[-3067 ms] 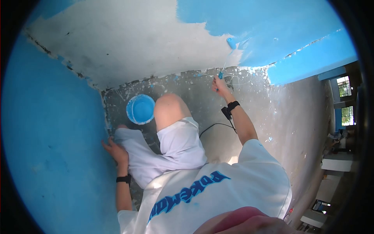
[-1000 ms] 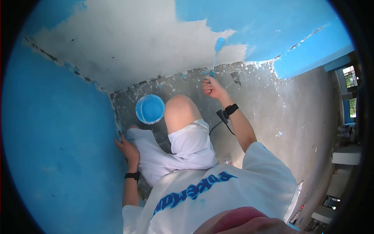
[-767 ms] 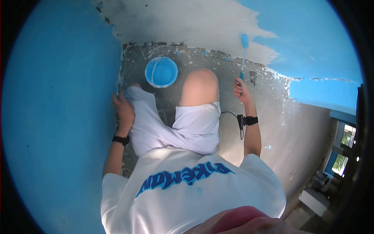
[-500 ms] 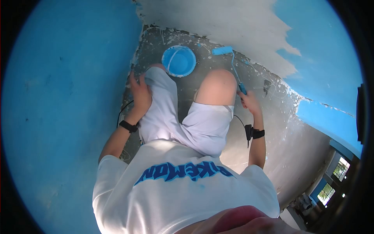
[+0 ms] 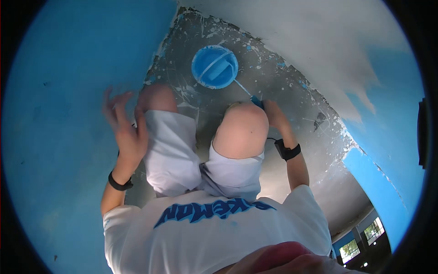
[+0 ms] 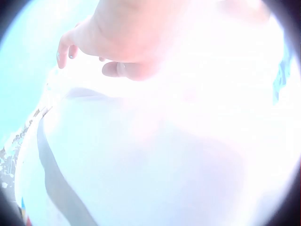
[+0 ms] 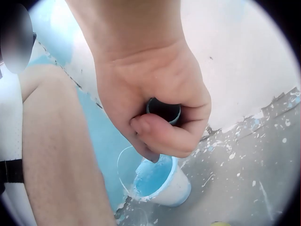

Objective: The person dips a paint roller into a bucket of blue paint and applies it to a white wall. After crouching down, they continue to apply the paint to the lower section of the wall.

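Note:
My right hand (image 5: 275, 118) grips the blue handle (image 5: 257, 101) of a paint roller, just beyond the right knee. The roller's blue sleeve (image 5: 218, 71) is inside the paint bucket (image 5: 194, 68), below its wire bail. In the right wrist view the fingers of my right hand (image 7: 160, 84) are curled round the handle, its hollow end (image 7: 163, 111) showing, and the white bucket (image 7: 181, 188) stands beneath. My left hand (image 5: 129, 134) is raised beside the left knee, near the blue wall, fingers spread and blurred, holding nothing. The left wrist view is washed out around that hand (image 6: 136, 35).
A blue wall (image 5: 82, 137) rises close on the left. The facing wall (image 5: 315, 32) is bare grey-white with blue paint (image 5: 392, 86) at its right. Paint spatters mark the grey floor (image 5: 296, 123). The person's knees (image 5: 242, 130) are close to the bucket.
The roller has left the wall, swung left and gone down into the bucket. My left hand has lifted off the left leg, and the head view has turned.

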Demonstrator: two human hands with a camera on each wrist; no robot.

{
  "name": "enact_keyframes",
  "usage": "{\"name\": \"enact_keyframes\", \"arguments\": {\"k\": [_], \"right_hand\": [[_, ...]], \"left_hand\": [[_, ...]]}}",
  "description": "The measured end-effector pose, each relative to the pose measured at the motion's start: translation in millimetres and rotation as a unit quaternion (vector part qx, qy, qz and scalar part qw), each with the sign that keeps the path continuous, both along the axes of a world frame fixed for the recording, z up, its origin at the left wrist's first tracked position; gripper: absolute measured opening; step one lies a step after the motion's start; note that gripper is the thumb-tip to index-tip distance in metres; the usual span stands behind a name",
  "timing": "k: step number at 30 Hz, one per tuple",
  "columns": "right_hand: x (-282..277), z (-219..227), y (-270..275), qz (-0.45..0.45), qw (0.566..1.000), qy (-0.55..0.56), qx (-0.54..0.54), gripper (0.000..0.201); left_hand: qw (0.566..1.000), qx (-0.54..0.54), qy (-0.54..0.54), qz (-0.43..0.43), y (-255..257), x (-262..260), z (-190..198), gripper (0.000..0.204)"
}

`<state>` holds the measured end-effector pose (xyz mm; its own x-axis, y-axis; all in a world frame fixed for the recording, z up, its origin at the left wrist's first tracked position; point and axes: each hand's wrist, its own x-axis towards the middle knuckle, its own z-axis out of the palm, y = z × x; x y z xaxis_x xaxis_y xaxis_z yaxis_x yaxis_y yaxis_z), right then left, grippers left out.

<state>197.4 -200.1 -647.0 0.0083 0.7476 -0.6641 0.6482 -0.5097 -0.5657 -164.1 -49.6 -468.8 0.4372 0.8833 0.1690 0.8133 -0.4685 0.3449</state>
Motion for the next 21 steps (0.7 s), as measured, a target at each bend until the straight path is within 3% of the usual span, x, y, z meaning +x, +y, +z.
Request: {"name": "enact_keyframes", "arguments": {"k": [3,5,11,14,15,17,18,20,21], "right_hand": [[-1.7,4.0,21.5,0.042,0.996,-0.029,-0.071,0.04],[-7.1,8.3,28.0,0.024,0.999,-0.013,-0.022,0.036],[-25.3,56.2,71.9,0.039,0.996,-0.025,0.083,0.031],[-24.7,31.7,68.0,0.041,0.991,-0.043,0.122,0.029],[-26.5,32.1,69.9,0.035,0.991,-0.042,0.119,0.029],[-32.6,46.3,89.3,0.044,0.998,-0.028,-0.042,0.025],[-27.6,19.7,78.7,0.04,0.998,-0.027,-0.046,0.025],[-16.8,-54.3,43.8,0.111,0.985,0.005,0.129,0.022],[-19.8,-55.4,45.3,0.105,0.986,0.004,0.127,0.022]], "left_hand": [[0.998,-0.033,0.019,0.055,-6.1,-11.7,32.0,0.034],[0.996,0.016,-0.015,0.091,-14.3,-22.1,36.0,0.032],[0.999,-0.001,-0.037,0.037,-17.0,-26.7,-8.1,0.036],[0.993,-0.023,-0.112,0.01,-22.5,-22.1,-39.5,0.043],[0.983,-0.043,-0.179,0.016,-27.9,-16.8,-51.3,0.052],[0.98,-0.058,-0.191,0.005,-37.3,-17.5,-60.0,0.055],[0.977,-0.073,-0.201,-0.001,-42.3,-19.4,-63.4,0.059],[0.979,-0.062,-0.194,-0.006,-46.7,-23.7,-72.3,0.062],[0.974,-0.064,-0.217,-0.001,-48.0,-24.9,-73.4,0.061]]}}
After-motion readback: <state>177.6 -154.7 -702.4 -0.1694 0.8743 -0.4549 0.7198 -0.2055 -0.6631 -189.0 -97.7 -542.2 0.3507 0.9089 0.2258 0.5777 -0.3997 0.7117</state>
